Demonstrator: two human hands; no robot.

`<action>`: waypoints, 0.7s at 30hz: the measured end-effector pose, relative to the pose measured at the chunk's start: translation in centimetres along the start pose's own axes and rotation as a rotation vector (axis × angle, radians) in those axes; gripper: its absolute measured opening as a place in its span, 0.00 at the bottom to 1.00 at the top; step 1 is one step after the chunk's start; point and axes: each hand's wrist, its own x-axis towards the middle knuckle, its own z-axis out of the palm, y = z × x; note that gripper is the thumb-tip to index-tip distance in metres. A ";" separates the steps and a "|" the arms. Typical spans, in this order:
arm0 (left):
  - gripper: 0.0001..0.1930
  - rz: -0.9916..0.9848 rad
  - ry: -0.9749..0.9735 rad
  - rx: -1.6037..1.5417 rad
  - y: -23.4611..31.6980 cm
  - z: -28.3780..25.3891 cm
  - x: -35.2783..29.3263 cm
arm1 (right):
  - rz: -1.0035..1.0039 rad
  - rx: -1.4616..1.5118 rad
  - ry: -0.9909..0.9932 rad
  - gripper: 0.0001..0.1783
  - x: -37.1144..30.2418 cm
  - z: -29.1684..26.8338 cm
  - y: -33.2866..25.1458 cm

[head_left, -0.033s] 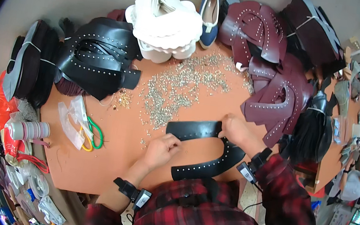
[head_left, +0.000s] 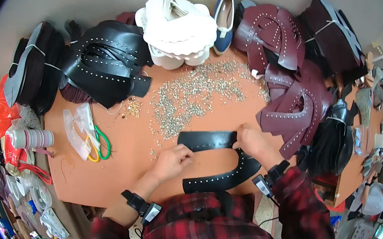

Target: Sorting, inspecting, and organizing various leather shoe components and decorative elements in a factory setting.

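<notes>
A curved, U-shaped black leather shoe upper [head_left: 212, 183] lies before me, with a row of silver studs along its near arm. Along its far arm runs a line of small marks or holes. My right hand [head_left: 250, 140] is closed on that far arm, close to the bend, thumb and forefinger pinching the edge. At the far arm's left end, my left hand [head_left: 173, 162] has its fingers pinched together against the lower edge; whatever is between the fingertips is too small to tell. Loose silver studs [head_left: 178, 110] are spread over the table beyond both hands.
Studded black uppers [head_left: 107, 54] are heaped at far left, studded maroon ones [head_left: 296, 102] at right. White pieces [head_left: 177, 29] and a navy shoe [head_left: 223, 23] stand at the back. Scissors [head_left: 106, 142], a plastic bag [head_left: 73, 125] and a thread spool [head_left: 32, 138] lie left.
</notes>
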 end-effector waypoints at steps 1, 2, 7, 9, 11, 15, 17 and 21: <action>0.06 0.029 0.009 -0.022 -0.4 0.1 -0.3 | -0.036 0.016 0.000 0.16 -0.1 -0.4 -0.5; 0.06 0.024 0.016 -0.022 -0.5 0.0 -0.5 | -0.064 0.034 -0.004 0.16 -0.6 -1.0 -1.3; 0.06 -0.064 0.121 -0.257 -1.8 0.4 -1.3 | 0.063 0.075 0.058 0.14 -2.6 -0.8 -5.7; 0.06 -0.044 0.150 -0.251 -1.8 0.5 -1.5 | -0.120 0.090 0.142 0.08 -3.7 0.5 -7.7; 0.07 -0.022 0.183 -0.239 -2.1 0.6 -1.8 | -0.152 0.158 0.051 0.07 -4.0 2.5 -9.0; 0.06 -0.006 0.223 -0.211 -1.9 0.4 -2.7 | -0.198 0.163 0.012 0.06 -3.8 3.9 -10.2; 0.06 -0.005 0.249 -0.223 -2.1 0.4 -2.9 | -0.209 0.157 -0.005 0.07 -3.7 4.0 -10.3; 0.06 0.023 0.287 -0.231 -2.4 0.5 -3.2 | -0.196 0.096 -0.034 0.07 -3.6 4.5 -11.2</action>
